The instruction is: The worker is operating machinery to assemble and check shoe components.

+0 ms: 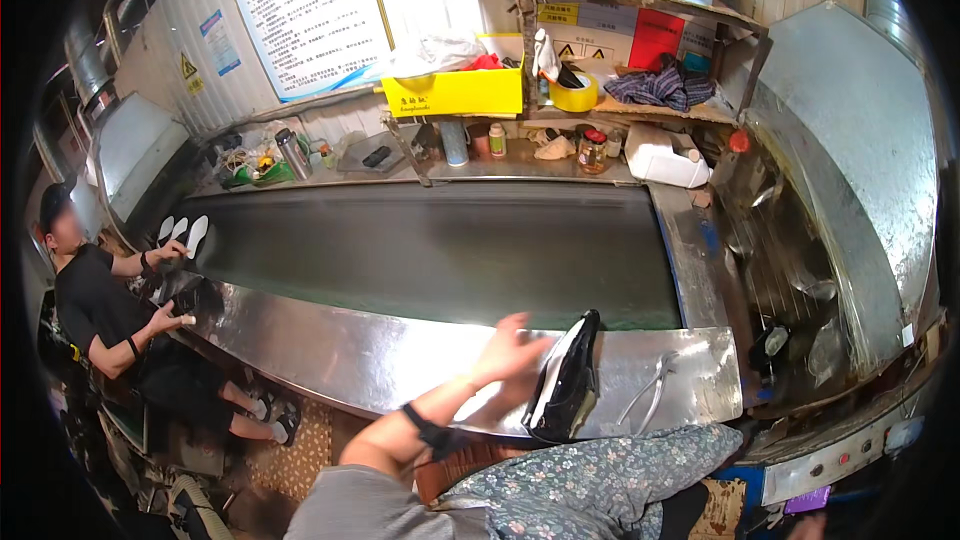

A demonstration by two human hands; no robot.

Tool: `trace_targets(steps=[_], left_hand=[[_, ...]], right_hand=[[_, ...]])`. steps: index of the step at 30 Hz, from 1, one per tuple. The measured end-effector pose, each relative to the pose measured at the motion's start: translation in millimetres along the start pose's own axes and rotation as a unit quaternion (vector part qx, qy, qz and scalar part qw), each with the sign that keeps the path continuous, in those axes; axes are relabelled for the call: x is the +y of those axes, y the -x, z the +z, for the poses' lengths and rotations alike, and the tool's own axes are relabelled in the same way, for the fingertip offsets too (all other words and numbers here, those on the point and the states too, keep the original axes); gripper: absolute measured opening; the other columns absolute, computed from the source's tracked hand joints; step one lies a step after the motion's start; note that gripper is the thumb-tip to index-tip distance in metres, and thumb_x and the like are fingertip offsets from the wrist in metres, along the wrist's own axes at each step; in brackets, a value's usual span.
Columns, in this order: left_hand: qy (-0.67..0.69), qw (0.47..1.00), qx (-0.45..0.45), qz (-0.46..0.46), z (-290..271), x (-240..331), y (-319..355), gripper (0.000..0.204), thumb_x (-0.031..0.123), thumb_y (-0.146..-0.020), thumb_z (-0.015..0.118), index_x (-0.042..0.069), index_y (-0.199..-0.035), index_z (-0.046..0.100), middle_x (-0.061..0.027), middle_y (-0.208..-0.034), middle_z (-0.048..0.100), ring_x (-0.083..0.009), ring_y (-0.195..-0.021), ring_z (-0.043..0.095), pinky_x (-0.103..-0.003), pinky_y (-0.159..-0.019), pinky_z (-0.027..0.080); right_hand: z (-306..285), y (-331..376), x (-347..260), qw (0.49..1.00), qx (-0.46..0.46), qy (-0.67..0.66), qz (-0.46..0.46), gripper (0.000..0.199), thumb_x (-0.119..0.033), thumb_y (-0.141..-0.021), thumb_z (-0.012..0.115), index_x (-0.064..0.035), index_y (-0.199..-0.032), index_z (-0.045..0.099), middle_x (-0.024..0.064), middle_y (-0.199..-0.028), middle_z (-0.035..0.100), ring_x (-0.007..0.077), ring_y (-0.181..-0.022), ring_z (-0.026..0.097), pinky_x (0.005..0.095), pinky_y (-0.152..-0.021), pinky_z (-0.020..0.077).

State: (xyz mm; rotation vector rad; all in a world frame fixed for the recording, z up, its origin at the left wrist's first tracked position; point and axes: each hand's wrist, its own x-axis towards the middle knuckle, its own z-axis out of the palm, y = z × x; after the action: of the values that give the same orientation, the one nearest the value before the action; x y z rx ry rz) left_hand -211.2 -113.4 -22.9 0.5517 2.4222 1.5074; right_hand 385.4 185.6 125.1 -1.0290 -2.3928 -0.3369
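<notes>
My left hand (505, 350) is over the metal ledge, blurred by motion, with its fingers apart and nothing visible in them. A black band is round that wrist. Just right of the fingers, a black shoe upper (571, 380) lies on the ledge, its long white underside facing left. Whether the fingers touch it I cannot tell. A pale, thin looped strip (648, 387) lies to the right of the shoe upper. Of my right hand (808, 527) only a small blurred bit shows at the lower right edge; its fingers are mostly cut off.
Beyond the metal ledge (400, 350) runs a dark conveyor belt (440, 250). A co-worker (110, 310) sits at the left, hands near several white soles (196, 236). Behind the belt, a shelf carries a yellow box (455, 90), jars and a white jug (665, 157). Floral cloth (590, 470) covers my lap.
</notes>
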Motion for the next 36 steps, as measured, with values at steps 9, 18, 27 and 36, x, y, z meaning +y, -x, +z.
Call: trace_targets(steps=[9, 18, 27, 36], left_hand=[[-0.294, 0.924, -0.245, 0.002, 79.9, 90.3, -38.0, 0.071, 0.03, -0.07, 0.067, -0.007, -0.127, 0.047, -0.0242, -0.103, 0.068, -0.0375, -0.098, 0.067, -0.042, -0.084, 0.053], [0.076, 0.607, -0.387, 0.69, 59.5, 213.8, 104.7, 0.024, 0.008, -0.076, 0.058, 0.002, -0.098, 0.053, -0.016, -0.09, 0.058, -0.0366, -0.085, 0.059, -0.045, -0.076, 0.049], [0.265, 0.862, -0.269, 0.339, 143.4, 164.1, 119.9, 0.043, 0.018, -0.088, 0.057, -0.001, -0.127, 0.052, -0.0181, -0.112, 0.062, -0.0315, -0.104, 0.059, -0.035, -0.095, 0.044], [0.323, 0.763, -0.552, -0.094, 205.4, 159.3, 126.4, 0.056, 0.049, -0.098, 0.048, -0.003, -0.112, 0.065, -0.0096, -0.109, 0.065, -0.0165, -0.096, 0.057, -0.029, -0.09, 0.044]], right_hand=[[93.3, 67.2, -150.8, 0.965, -0.106, -0.225, 0.081, 0.02, -0.013, -0.09, 0.064, 0.0006, -0.102, 0.071, 0.0167, -0.107, 0.07, 0.0349, -0.104, 0.064, 0.0401, -0.095, 0.0487], [137.8, -44.4, -180.9, 0.776, -0.159, -0.579, 0.192, 0.047, -0.028, -0.102, 0.048, -0.0012, -0.141, 0.044, 0.0132, -0.114, 0.062, 0.0088, -0.083, 0.057, 0.0231, -0.072, 0.0471], [152.4, -35.4, -180.3, 0.903, -0.092, -0.408, 0.097, 0.043, -0.03, -0.103, 0.041, 0.0073, -0.114, 0.06, 0.0202, -0.102, 0.064, 0.0273, -0.096, 0.06, 0.0369, -0.086, 0.0464], [31.9, -50.3, -231.6, 0.945, -0.175, -0.274, 0.021, 0.038, -0.01, -0.088, 0.065, -0.0026, -0.125, 0.061, 0.0208, -0.119, 0.064, 0.0368, -0.109, 0.062, 0.0388, -0.094, 0.0485]])
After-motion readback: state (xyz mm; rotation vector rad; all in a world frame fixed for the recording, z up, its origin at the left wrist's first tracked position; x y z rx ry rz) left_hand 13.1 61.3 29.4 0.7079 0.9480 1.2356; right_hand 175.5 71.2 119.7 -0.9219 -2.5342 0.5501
